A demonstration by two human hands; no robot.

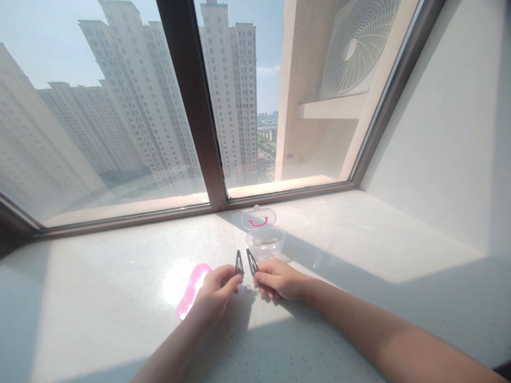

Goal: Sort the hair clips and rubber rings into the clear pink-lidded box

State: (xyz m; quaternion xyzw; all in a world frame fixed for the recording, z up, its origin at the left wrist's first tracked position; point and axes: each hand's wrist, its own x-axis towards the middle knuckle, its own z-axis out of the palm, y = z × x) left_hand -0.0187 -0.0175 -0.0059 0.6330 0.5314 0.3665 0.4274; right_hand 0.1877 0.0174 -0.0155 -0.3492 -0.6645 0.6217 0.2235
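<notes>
Between thumb and fingers, my left hand (221,287) pinches a black snap hair clip (238,261) that points upward. A second black snap hair clip (252,261), tilted slightly left, is gripped by my right hand (277,279). The two clips are close together but apart. Just beyond them stands a clear plastic box (265,242) with some small items inside, hard to make out. Its hinged lid (258,218), marked with a pink curved handle shape, is raised toward the window. A small ring-like item (248,288) lies on the surface between my hands.
A pink, glossy case (187,298) with a narrow waist lies left of my left hand, partly washed out by glare. The pale stone sill (99,298) runs up to a brown window frame (215,186). A white wall (447,138) rises at the right.
</notes>
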